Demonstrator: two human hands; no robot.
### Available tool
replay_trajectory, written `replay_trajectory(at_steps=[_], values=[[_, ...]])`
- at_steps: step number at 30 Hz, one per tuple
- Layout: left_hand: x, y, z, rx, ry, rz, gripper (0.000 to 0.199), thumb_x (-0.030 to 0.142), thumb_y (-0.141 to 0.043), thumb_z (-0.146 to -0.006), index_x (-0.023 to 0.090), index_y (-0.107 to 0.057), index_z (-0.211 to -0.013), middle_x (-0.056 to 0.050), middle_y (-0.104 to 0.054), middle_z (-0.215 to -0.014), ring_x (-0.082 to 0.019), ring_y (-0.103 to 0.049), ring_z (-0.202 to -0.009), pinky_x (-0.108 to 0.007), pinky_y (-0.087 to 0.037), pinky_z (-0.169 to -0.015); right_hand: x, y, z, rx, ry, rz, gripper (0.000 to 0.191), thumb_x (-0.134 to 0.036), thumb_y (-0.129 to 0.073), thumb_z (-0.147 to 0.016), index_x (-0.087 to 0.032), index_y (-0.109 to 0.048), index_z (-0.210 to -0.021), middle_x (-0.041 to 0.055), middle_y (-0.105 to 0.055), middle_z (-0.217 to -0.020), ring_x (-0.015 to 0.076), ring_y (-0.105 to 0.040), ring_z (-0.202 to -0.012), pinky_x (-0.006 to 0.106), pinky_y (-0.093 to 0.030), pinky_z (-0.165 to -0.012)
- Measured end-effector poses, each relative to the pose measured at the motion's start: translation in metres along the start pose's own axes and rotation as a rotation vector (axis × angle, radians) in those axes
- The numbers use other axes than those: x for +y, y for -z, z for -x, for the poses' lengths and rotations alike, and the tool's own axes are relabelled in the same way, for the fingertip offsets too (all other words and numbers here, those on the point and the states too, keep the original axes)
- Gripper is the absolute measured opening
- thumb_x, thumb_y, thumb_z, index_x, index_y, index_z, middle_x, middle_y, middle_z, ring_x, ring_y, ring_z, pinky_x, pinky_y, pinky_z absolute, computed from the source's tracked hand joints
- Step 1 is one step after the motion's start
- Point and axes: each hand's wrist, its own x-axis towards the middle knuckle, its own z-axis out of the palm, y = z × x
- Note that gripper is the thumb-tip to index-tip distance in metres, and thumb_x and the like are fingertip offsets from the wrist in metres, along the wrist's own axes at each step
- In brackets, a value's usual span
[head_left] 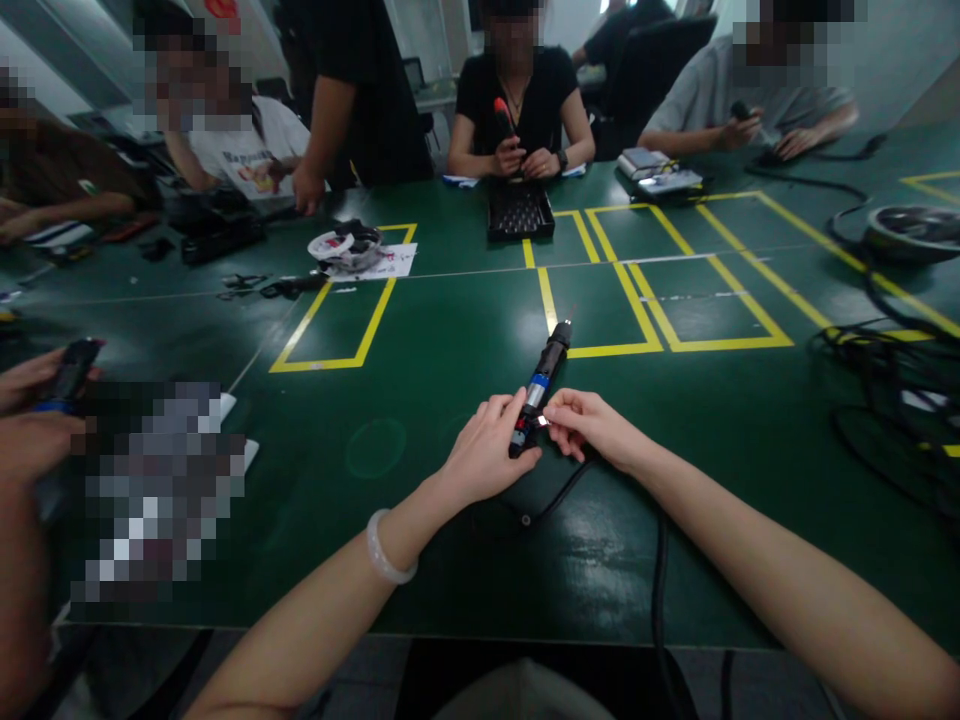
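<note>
A slim black cylindrical tool point(553, 356), with a blue and a silver band, lies tilted on the green table, its tip pointing away from me. My left hand point(486, 446) is closed on its near end from the left, the fingers along the body and the thumb at the bottom. At its right side, my right hand point(587, 420) pinches a small bright piece point(543, 421) close against the tool. What this piece is, and whether it touches the tool, I cannot tell. A thin black cable point(564, 490) runs on the table below my right hand.
Yellow tape lines point(611, 350) mark the green table point(442, 330). A thick black cable point(660, 570) hangs over the near edge. Coiled cables point(885, 370) lie at right, a black tray point(520, 212) at the far side. Co-workers sit around, one at left holding a similar tool point(71, 372).
</note>
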Motion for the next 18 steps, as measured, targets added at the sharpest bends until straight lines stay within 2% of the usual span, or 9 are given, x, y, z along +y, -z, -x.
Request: replay_trajectory(at_steps=[3,6,10,13,16,18], values=[[-0.0006,-0.002,0.0009,0.018,0.005,0.024,0.077,0.042,-0.058,-0.087,0.016,-0.03,-0.153,-0.012,-0.047,-0.139,-0.028,-0.047,-0.124,-0.042,-0.041,-0.106,0.0008,0.0028,-0.0007,-0.021,-0.081,-0.124,0.038,-0.049,-0.073,-0.079,-0.017,-0.051,-0.084,-0.0018,-0.064,-0.062,0.009,-0.057,-0.042,0.017,-0.042,-0.034],[-0.0009,-0.0028,0.001,0.031,0.011,0.032,0.075,0.042,-0.058,-0.087,0.02,-0.031,-0.153,-0.011,-0.047,-0.139,-0.028,-0.048,-0.124,-0.041,-0.042,-0.106,0.0002,0.0032,0.0006,-0.056,-0.061,-0.12,0.038,-0.046,-0.075,-0.078,-0.018,-0.05,-0.085,-0.0011,-0.066,-0.064,0.0102,-0.06,-0.045,0.017,-0.046,-0.035],[-0.0027,-0.003,0.0014,0.031,0.009,0.042,0.075,0.044,-0.057,-0.088,0.017,-0.03,-0.153,-0.012,-0.048,-0.139,-0.027,-0.048,-0.124,-0.041,-0.041,-0.106,-0.0014,0.0021,0.0036,-0.131,0.085,-0.004,0.036,-0.041,-0.075,-0.079,-0.019,-0.048,-0.089,-0.0047,-0.059,-0.067,0.0091,-0.058,-0.051,0.017,-0.047,-0.038],[-0.0039,-0.0037,0.0019,0.025,0.012,0.04,0.077,0.044,-0.058,-0.088,0.016,-0.029,-0.154,-0.012,-0.047,-0.139,-0.027,-0.047,-0.124,-0.042,-0.041,-0.107,-0.0016,0.0038,0.0054,-0.183,0.193,0.143,0.027,-0.038,-0.068,-0.086,-0.019,-0.052,-0.095,-0.006,-0.052,-0.066,0.0088,-0.054,-0.053,0.016,-0.046,-0.039],[-0.0042,-0.0039,0.0022,0.023,0.017,0.041,0.075,0.044,-0.057,-0.088,0.018,-0.029,-0.154,-0.012,-0.047,-0.14,-0.027,-0.047,-0.124,-0.041,-0.041,-0.106,-0.0036,0.0076,0.0073,-0.203,0.322,0.385,0.018,-0.032,-0.063,-0.09,-0.018,-0.058,-0.099,-0.0025,-0.054,-0.072,0.01,-0.053,-0.058,0.019,-0.048,-0.046],[-0.0039,-0.0034,0.0022,0.021,0.018,0.046,0.075,0.044,-0.056,-0.089,0.016,-0.03,-0.154,-0.012,-0.047,-0.139,-0.027,-0.047,-0.124,-0.041,-0.041,-0.106,-0.0069,0.0096,0.0091,-0.196,0.462,0.572,0.01,-0.026,-0.061,-0.092,-0.018,-0.061,-0.097,0.0028,-0.06,-0.086,0.0127,-0.058,-0.071,0.023,-0.052,-0.058]])
